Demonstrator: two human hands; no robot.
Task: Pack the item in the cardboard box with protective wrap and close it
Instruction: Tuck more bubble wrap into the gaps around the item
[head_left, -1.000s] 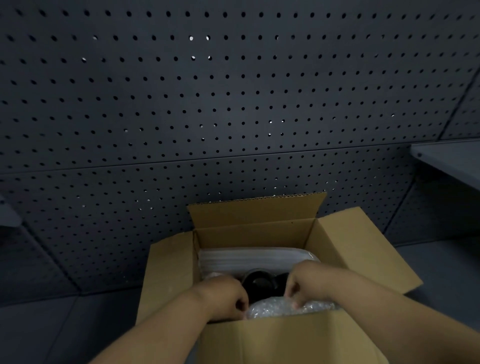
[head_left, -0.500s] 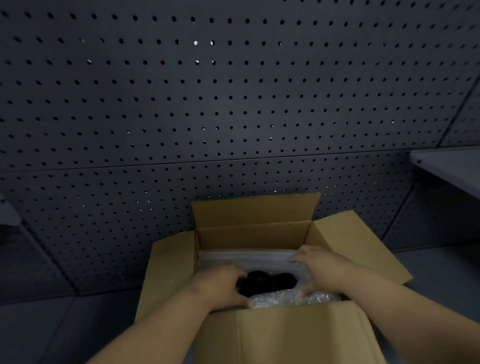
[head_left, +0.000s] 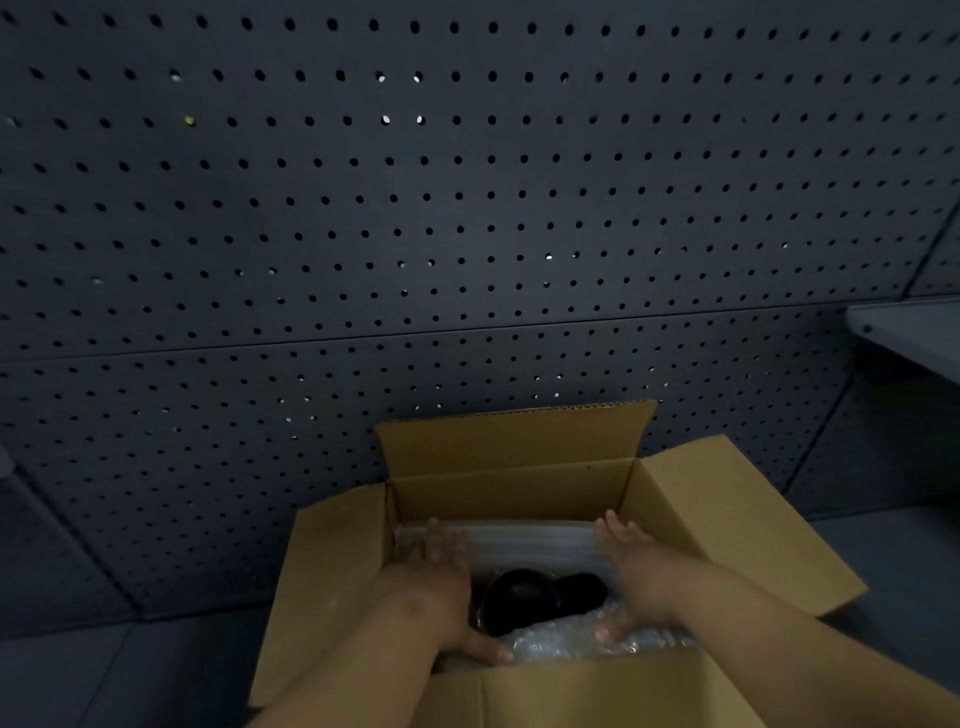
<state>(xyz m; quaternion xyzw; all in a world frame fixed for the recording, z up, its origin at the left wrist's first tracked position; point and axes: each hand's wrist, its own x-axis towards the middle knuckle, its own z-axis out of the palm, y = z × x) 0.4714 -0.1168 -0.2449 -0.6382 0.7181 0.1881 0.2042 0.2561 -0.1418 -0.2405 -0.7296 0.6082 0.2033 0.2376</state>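
dark grey perforated metal pegboard wall (head_left: 467, 208) stands behind the open brown cardboard box (head_left: 727, 525), flaps spread. grey shelf (head_left: 914, 332) projects at right. inside, clear bubble wrap (head_left: 571, 636) and white foam sheet (head_left: 524, 540) surround the black rounded item (head_left: 540, 592). left hand (head_left: 436, 577) and right hand (head_left: 639, 571) lie flat, fingers extended, gripping nothing.

Head view, down onto cardboard box (head_left: 519, 488)

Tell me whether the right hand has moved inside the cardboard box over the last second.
Yes. The right hand has opened flat and slid away from the near wall toward the far wall of the brown cardboard box, its fingers now on the white foam wrap.
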